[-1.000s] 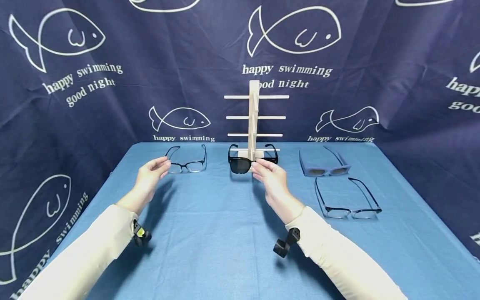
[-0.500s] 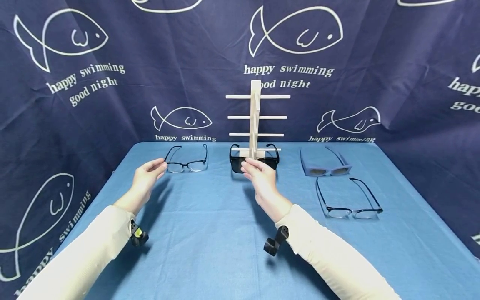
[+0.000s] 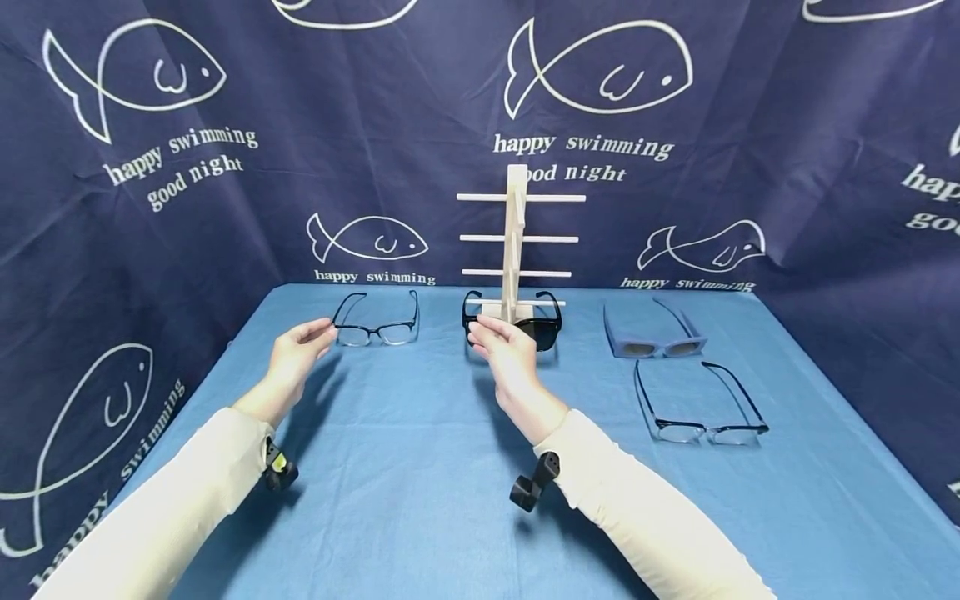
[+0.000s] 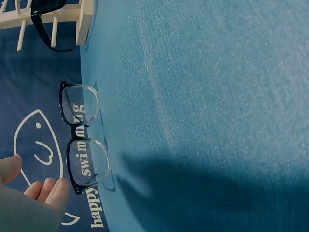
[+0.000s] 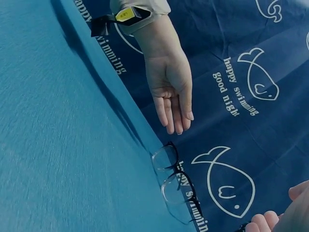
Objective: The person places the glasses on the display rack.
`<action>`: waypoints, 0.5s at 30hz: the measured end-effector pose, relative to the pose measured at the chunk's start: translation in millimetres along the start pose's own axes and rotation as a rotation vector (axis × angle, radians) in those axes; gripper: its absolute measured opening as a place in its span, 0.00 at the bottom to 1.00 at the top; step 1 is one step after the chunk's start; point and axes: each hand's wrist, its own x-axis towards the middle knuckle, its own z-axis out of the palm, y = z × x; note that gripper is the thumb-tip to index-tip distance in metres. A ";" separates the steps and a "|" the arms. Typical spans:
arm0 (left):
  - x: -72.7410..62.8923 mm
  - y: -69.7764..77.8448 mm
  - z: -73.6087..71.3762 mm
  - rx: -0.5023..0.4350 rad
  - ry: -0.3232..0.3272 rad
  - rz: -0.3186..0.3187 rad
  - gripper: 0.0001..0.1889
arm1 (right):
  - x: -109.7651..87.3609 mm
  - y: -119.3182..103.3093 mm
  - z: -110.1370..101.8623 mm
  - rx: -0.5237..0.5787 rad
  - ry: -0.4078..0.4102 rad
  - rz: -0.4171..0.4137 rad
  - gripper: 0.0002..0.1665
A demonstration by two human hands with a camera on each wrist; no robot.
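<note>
Right hand (image 3: 506, 350) hung right in front of black sunglasses (image 3: 540, 335), thumb and fingertips apart (contact with frame, couldn't tell). Sunglasses sat at lowest bar of wooden stand (image 3: 515, 221), lenses facing person. And left hand (image 3: 292, 354)? Just beside left corner of clear-lens glasses (image 3: 373, 333), thumb spread away from fingers, nothing between them! Glasses stood unfolded on blue cloth (image 3: 420, 467), arms pointing back. Over on right, blue sunglasses (image 3: 660, 349) and, nearer person, dark-topped glasses (image 3: 707, 431), both unfolded too.
</note>
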 end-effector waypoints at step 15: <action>3.9 -1.7 -6.1 -0.002 0.017 -0.002 0.27 | 5.7 13.5 22.6 -0.009 -0.033 -0.042 0.20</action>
